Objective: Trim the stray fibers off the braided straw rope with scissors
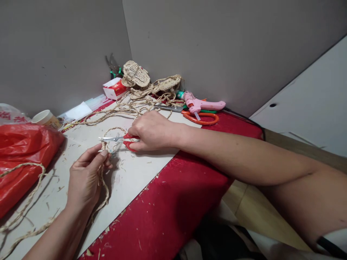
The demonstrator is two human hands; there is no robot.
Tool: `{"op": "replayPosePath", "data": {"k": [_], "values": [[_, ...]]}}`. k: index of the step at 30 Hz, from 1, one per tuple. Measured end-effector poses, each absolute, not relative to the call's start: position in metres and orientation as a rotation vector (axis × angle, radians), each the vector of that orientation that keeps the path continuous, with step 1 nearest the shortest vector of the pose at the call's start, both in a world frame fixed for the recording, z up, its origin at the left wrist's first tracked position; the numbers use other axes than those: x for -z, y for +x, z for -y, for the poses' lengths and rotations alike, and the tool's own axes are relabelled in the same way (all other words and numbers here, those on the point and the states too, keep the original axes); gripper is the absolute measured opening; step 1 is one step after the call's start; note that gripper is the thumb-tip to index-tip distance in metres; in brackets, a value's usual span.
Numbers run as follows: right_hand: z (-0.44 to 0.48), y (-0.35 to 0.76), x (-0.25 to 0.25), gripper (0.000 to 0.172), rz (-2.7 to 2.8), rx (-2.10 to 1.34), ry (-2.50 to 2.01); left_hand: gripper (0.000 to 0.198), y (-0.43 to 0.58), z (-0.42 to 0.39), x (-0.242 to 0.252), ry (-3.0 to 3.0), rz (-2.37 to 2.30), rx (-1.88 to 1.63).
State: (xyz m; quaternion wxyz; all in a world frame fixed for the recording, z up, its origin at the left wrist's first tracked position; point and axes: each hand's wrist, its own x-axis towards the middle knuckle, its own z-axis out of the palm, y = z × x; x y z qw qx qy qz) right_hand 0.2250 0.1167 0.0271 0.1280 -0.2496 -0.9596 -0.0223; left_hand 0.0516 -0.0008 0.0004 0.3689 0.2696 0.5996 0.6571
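My left hand (86, 173) is closed in a pinch on a braided straw rope (103, 191), holding its end upright above a pale board (130, 173). My right hand (151, 130) grips small red-handled scissors (119, 138). Their silver blades point left and sit right at the rope end above my left fingers. The rope runs back under my left wrist and loops off to the left.
A red plastic bag (21, 155) lies at left beside a paper cup (45, 117). At the back sit a heap of straw rope (146, 95), a woven straw piece (135, 74), a pink glue gun (203, 105), orange-handled scissors (200, 118) and a small red-and-white box (115, 88). Red cloth (176, 202) covers the table.
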Motion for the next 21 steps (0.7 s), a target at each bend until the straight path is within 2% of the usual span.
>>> {"op": "replayPosePath", "data": {"k": [21], "values": [[-0.1160,0.2257,-0.0273,0.041,2.848,0.227,-0.746,0.029,0.0476,0.0021,0.0056,0.856,-1.695,-1.621]]}}
